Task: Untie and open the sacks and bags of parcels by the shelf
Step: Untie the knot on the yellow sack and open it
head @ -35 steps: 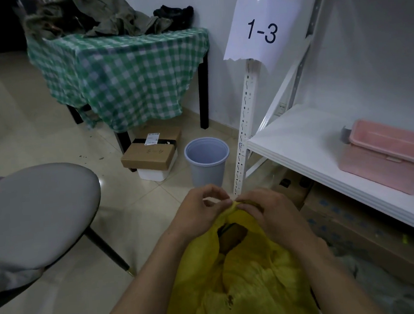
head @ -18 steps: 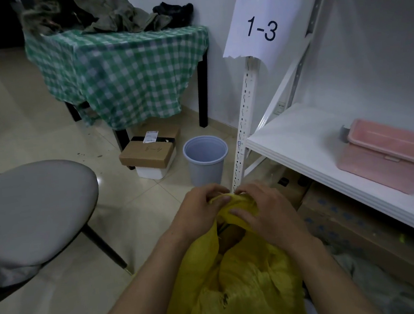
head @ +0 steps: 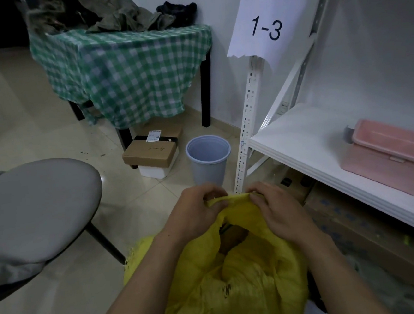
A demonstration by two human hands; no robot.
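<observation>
The room had a pale tiled floor [head: 34, 116] with open space running back on the left, between a grey chair [head: 30, 210] and a table under a green checked cloth [head: 128, 71]. Against the wall on the right stood a white shelf [head: 312, 142], its front edge slanting toward the viewer and its perforated post [head: 250, 118] just behind the hands. A grey bin [head: 209, 161] stood just beside the post, with a brown cardboard box [head: 150, 153] to its left, resting on a white box at the table's foot.

The yellow sack [head: 236, 279] stood on the floor in front of the person, between the chair and the shelf. The left hand [head: 196, 215] and right hand [head: 278, 210] each pinched its top rim with curled fingers, close together. Below them the mouth gaped on something brown.

A paper sign [head: 265, 29] on the post read "1-3". The box top carried handwriting too small to read. A pink container [head: 391, 155] lay on the shelf.
</observation>
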